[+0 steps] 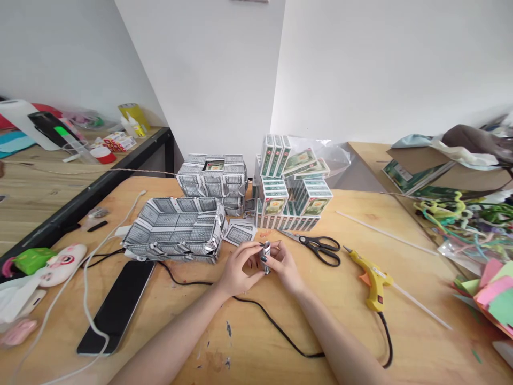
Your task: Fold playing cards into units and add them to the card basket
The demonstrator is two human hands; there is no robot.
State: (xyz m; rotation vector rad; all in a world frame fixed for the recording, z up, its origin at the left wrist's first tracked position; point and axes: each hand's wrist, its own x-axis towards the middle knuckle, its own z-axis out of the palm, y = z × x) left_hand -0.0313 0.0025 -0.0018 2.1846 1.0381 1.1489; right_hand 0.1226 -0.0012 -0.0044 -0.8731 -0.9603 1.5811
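Note:
Both my hands meet over the middle of the table around a folded playing card (266, 250), held upright and seen nearly edge-on. My left hand (239, 270) grips it from the left, fingertips at its top and thumb low. On the other side my right hand (285, 266) pinches it, the thumb pressed on its face. Just behind lie loose playing cards (240, 232), back side up. An open box made of folded cards (176, 230) stands to the left, with a second card-covered box (212, 176) behind it.
Stacked card packs (288, 214) stand behind my hands. Black-handled scissors (320, 247) and a yellow glue gun (374, 280) with a glue stick lie right. A phone (116, 307) and white cable lie left. A black cord (272, 321) runs under my forearms. Colored paper (491, 291) sits far right.

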